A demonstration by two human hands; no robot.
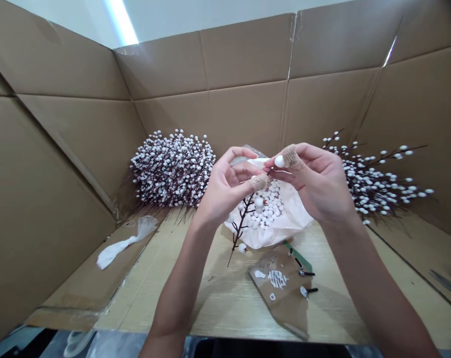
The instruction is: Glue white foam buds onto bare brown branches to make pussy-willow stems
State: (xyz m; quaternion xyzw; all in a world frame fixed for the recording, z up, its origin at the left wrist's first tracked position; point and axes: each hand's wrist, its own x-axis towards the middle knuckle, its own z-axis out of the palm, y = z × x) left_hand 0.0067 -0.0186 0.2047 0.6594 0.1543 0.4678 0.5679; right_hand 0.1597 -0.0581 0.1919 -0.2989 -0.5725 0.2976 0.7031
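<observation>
A dark twig [242, 223] with a few white berries hangs down at a slant, its upper end between the fingertips of my left hand [234, 181]. My right hand [309, 171] pinches a white berry [279, 161] close to that upper end; whether the two touch is hidden by the fingers. Both thumbs have tan tape wrapped round them. Under and behind my hands lies a white plastic bag [296, 211], spread open, with many loose white berries [272, 206] on it.
Dense bundles of white-berried twigs stand at the left [173, 169] and right [382, 184]. A cardboard piece [281, 298] with white glue marks and dark sticks lies in front. Scissors [447, 284] are at the far right, a crumpled white plastic strip [124, 243] at the left. Cardboard walls [243, 114] surround the table.
</observation>
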